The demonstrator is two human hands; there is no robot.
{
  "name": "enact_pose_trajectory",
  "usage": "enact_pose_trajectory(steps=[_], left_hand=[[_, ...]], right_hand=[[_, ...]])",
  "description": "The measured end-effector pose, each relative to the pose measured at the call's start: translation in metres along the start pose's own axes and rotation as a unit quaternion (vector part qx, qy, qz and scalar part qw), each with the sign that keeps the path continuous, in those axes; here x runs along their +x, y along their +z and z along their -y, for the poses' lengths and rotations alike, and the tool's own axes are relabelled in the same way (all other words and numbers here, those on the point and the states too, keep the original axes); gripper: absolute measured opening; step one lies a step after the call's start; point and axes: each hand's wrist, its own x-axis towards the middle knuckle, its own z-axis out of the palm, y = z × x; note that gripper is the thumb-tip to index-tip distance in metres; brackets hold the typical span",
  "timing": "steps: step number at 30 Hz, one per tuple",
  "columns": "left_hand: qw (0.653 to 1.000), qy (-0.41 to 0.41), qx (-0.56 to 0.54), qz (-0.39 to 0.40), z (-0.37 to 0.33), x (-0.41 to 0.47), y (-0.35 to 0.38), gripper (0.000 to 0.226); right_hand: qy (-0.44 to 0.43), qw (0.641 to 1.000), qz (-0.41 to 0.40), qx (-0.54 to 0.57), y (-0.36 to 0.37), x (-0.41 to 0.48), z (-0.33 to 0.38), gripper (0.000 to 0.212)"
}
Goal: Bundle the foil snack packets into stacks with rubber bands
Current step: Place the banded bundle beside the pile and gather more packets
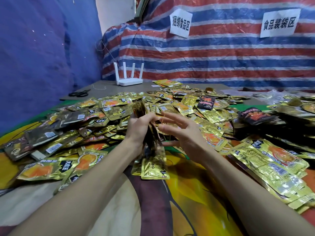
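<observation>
My left hand grips an upright stack of gold foil packets at its middle, above the cloth. The stack's lower end fans out near my wrists and its top end shows above my fingers. My right hand is beside the stack with fingers spread, and a thin orange rubber band is stretched across them next to the stack. A big heap of loose gold packets spreads over the surface behind my hands.
Several black packets lie in the heap at the right. Long rows of packets lie at my right. A white router and black scissors sit at the far left. A striped tarp with paper signs stands behind.
</observation>
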Motion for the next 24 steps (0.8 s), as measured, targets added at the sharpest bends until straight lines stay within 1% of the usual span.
enact_pose_trajectory(steps=[2, 3, 6, 8, 13, 17, 19, 20, 22, 24], left_hand=[[0.999, 0.036, -0.022, -0.023, -0.002, 0.000, 0.002, 0.016], [0.998, 0.051, -0.029, -0.019, -0.004, -0.001, 0.003, 0.011], [0.996, 0.081, -0.038, 0.008, -0.008, -0.009, 0.007, 0.011], [0.994, 0.098, -0.041, 0.024, -0.008, -0.012, 0.009, 0.015], [0.989, 0.121, -0.076, 0.044, -0.007, -0.011, 0.012, 0.016], [0.986, 0.137, -0.093, 0.029, -0.007, -0.009, 0.012, 0.012], [0.986, 0.109, -0.125, 0.005, -0.010, -0.007, 0.011, 0.007], [0.987, 0.077, -0.143, -0.009, -0.012, -0.005, 0.010, 0.013], [0.986, 0.012, -0.168, -0.005, -0.015, -0.004, 0.007, 0.016], [0.982, -0.025, -0.187, 0.026, -0.013, -0.001, 0.005, 0.037]], right_hand=[[0.001, 0.999, 0.013, -0.042, 0.005, 0.000, -0.002, 0.061], [-0.001, 0.998, 0.021, -0.057, 0.007, 0.000, -0.003, 0.055], [-0.009, 0.998, 0.020, -0.060, 0.012, -0.002, -0.002, 0.047], [-0.014, 0.998, 0.009, -0.057, 0.013, -0.002, -0.001, 0.050], [0.004, 1.000, 0.011, -0.018, 0.018, -0.004, -0.002, 0.070], [0.003, 0.999, 0.028, 0.024, 0.023, -0.002, -0.006, 0.075], [0.002, 0.999, 0.024, 0.021, 0.027, -0.002, -0.010, 0.079], [0.002, 1.000, 0.022, 0.020, 0.029, -0.003, -0.012, 0.081], [0.005, 0.999, 0.014, 0.043, 0.034, -0.004, -0.015, 0.081], [0.010, 0.998, 0.001, 0.067, 0.037, -0.005, -0.016, 0.078]])
